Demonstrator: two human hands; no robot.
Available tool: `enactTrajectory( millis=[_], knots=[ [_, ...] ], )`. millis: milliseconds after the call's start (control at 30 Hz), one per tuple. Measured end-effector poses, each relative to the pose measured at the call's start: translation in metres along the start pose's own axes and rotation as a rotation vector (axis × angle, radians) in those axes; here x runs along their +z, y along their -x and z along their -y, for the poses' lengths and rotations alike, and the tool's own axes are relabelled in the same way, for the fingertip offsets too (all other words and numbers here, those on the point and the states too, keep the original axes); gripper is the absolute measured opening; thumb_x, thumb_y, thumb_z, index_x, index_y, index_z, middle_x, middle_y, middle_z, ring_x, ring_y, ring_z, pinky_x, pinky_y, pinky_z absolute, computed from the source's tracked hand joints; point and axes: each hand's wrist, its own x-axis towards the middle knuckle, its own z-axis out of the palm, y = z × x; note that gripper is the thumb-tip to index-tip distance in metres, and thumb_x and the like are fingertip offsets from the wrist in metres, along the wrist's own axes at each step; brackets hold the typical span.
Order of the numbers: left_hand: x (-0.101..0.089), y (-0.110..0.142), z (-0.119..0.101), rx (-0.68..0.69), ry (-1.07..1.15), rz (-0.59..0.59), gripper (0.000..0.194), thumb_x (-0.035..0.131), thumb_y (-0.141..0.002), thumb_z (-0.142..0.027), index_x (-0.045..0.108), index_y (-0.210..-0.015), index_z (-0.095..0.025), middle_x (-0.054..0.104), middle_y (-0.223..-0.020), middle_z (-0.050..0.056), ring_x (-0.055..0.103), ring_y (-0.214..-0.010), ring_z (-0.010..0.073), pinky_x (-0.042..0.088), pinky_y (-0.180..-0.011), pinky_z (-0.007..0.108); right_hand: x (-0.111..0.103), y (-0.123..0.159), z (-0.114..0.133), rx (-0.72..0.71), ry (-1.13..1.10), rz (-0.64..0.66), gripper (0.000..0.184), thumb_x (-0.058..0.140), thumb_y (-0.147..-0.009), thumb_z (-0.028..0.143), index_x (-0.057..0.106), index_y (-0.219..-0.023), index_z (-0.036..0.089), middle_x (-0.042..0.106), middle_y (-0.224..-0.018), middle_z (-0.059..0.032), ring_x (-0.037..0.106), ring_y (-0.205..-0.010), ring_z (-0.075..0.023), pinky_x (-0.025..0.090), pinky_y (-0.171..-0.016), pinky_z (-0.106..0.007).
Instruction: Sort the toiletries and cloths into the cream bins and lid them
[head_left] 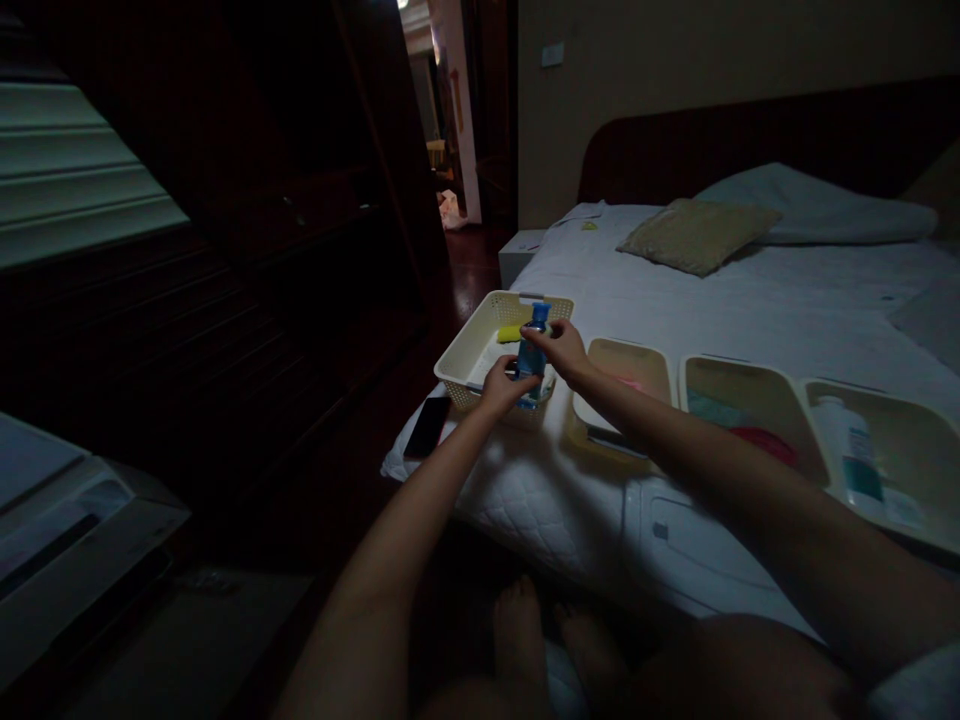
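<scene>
The fingers of the left hand (504,386) curl around the lower part of a translucent blue plastic bottle with a blue cap (532,360), and those of the right hand (562,350) grip it near the top. The bottle is nearly upright, its label too dim to read, over the near side of a cream perforated plastic basket (469,345) holding a yellow item (509,334). A dark phone (427,428) lies beside the basket on the white quilted bed (517,490).

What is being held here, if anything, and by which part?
A blue bottle: the left hand grips its lower part, the right hand its upper part, just below the cap.
</scene>
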Motion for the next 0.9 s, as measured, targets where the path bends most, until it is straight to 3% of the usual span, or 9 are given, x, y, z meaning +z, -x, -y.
enactTrajectory(
  millis=[100, 200, 400, 600, 767, 900],
  knots=[
    [0.004, -0.003, 0.003, 0.055, -0.067, -0.074, 0.052, 0.075, -0.057, -0.029, 0.053, -0.102, -0.015, 0.061, -0.093, 0.007, 0.059, -0.083, 0.0182, 0.047, -0.076, 0.031, 0.0, -0.003, -0.004, -0.031, 0.1, -0.118, 0.051, 0.07, -0.052, 0.058, 0.043, -0.075, 0.021, 0.044, -0.069, 0.0046, 0.046, -0.066, -0.0129, 0.038, -0.063, -0.028],
    [0.006, -0.004, 0.003, 0.148, -0.179, -0.123, 0.055, 0.075, -0.058, -0.035, 0.052, -0.104, -0.015, 0.06, -0.095, 0.009, 0.058, -0.088, 0.0199, 0.046, -0.079, 0.033, -0.002, -0.003, -0.004, -0.012, 0.121, -0.151, 0.054, 0.068, -0.051, 0.06, 0.041, -0.078, 0.022, 0.045, -0.072, 0.0045, 0.046, -0.067, -0.0135, 0.037, -0.064, -0.028],
    [0.011, 0.002, -0.004, 0.206, -0.378, -0.146, 0.049, 0.075, -0.058, -0.039, 0.053, -0.096, -0.018, 0.059, -0.097, 0.007, 0.057, -0.09, 0.0205, 0.044, -0.079, 0.033, -0.003, -0.001, 0.002, 0.051, 0.124, -0.168, 0.054, 0.067, -0.052, 0.058, 0.04, -0.081, 0.022, 0.05, -0.078, 0.0015, 0.051, -0.073, -0.0163, 0.039, -0.069, -0.03],
    [0.007, 0.008, -0.013, 0.215, -0.511, -0.172, 0.036, 0.07, -0.062, -0.035, 0.054, -0.09, -0.018, 0.061, -0.088, 0.006, 0.058, -0.083, 0.0202, 0.044, -0.074, 0.031, -0.002, 0.005, 0.005, -0.011, 0.11, -0.116, 0.056, 0.066, -0.053, 0.06, 0.043, -0.087, 0.022, 0.054, -0.085, 0.0001, 0.054, -0.082, -0.019, 0.041, -0.077, -0.033],
    [0.001, 0.008, -0.013, 0.209, -0.416, -0.157, 0.037, 0.072, -0.057, -0.038, 0.058, -0.084, -0.018, 0.062, -0.082, 0.004, 0.058, -0.077, 0.0188, 0.044, -0.072, 0.03, -0.002, 0.008, 0.01, -0.04, 0.029, 0.012, 0.055, 0.066, -0.058, 0.059, 0.048, -0.094, 0.021, 0.057, -0.09, -0.0024, 0.055, -0.087, -0.0183, 0.043, -0.08, -0.033],
    [-0.001, 0.004, -0.012, 0.067, -0.121, -0.135, 0.036, 0.073, -0.056, -0.035, 0.061, -0.083, -0.015, 0.064, -0.081, 0.004, 0.059, -0.077, 0.0175, 0.045, -0.072, 0.028, -0.004, 0.007, 0.014, 0.088, -0.135, 0.103, 0.045, 0.058, -0.068, 0.059, 0.049, -0.091, 0.022, 0.056, -0.089, -0.003, 0.056, -0.082, -0.0169, 0.047, -0.067, -0.029]
  ],
)
